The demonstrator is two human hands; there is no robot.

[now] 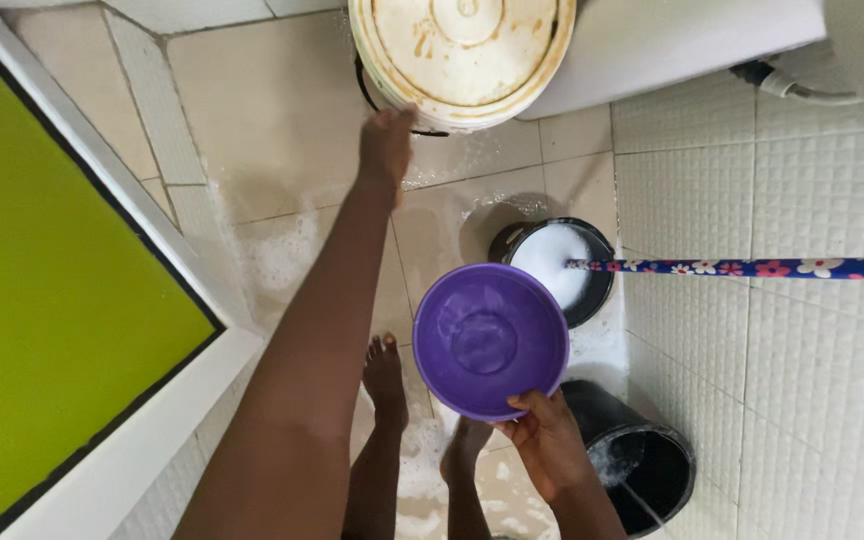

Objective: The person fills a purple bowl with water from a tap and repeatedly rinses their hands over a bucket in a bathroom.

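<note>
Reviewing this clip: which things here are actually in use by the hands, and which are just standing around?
In use:
- purple bowl, gripped at its rim by the right hand
- lidded white bucket, its rim touched by the left hand

Standing about:
- black bucket of foam
- flowered stick reaching into it
- second black bucket
- green door
- soapy tiled floor

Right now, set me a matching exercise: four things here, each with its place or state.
Things:
1. purple bowl
2. white bucket lid
3. flowered stick
4. green panel

Places or states:
A. under the left hand's fingertips
B. at the frame's left edge
C. held by the right hand
D. end in a foam-filled bucket

Pairs: 1-C, 2-A, 3-D, 4-B
</note>
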